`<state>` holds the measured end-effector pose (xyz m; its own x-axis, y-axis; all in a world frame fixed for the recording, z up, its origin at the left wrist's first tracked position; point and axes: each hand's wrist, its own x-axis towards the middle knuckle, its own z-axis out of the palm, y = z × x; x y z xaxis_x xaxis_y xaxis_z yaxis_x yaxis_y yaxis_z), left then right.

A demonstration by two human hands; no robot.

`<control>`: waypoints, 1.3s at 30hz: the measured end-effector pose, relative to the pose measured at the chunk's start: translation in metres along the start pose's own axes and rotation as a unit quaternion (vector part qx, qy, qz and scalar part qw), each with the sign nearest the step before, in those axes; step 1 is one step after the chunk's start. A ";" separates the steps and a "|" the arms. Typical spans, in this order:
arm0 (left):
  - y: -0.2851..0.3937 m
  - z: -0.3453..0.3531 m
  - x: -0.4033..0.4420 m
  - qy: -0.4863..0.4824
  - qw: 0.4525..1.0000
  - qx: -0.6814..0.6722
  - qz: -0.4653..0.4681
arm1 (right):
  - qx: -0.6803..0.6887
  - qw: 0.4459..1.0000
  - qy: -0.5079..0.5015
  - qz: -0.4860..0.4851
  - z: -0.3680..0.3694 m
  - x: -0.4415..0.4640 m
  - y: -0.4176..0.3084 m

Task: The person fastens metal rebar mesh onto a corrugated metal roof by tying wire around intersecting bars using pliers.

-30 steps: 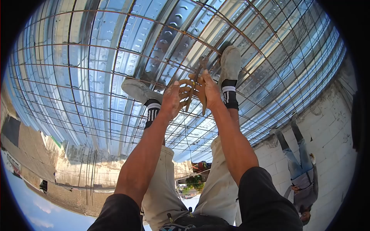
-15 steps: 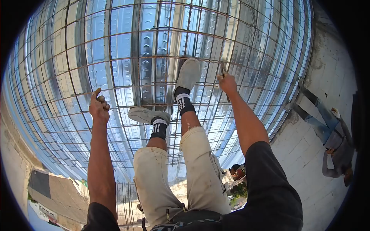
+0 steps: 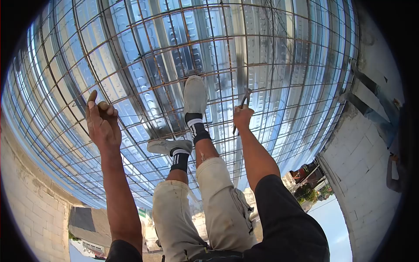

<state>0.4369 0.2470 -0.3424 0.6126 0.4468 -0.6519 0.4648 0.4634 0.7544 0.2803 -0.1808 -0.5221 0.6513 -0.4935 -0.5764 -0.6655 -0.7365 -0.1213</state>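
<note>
Dark, slim-handled pincers [image 3: 248, 94] in right hand [image 3: 243, 117]

At right, a pale block wall [image 3: 349, 161] is seen; beside it another person [image 3: 385, 122] in jeans is shown, upper body partly lost in the dark border. At lower left, a second block wall [image 3: 37, 214] is seen near a grey roof [image 3: 83, 219]. Greenery [image 3: 308, 194] and blue sky [image 3: 338, 225] are shown lower right.

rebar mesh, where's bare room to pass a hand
The mesh has open cells between the left hand and left shoe, and between the right shoe and right hand. It's crowded at both shoes and around the pincers.
</note>
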 end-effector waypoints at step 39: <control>-0.068 -0.043 0.114 -0.264 0.833 0.430 -0.226 | 0.117 0.986 -0.101 -0.054 -0.002 -0.053 -0.307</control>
<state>0.4475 0.2997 -0.4711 0.3421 -0.1294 -0.9307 0.8710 -0.3279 0.3658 0.4508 0.0703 -0.4526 0.6531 -0.2979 -0.6963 -0.6773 -0.6411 -0.3609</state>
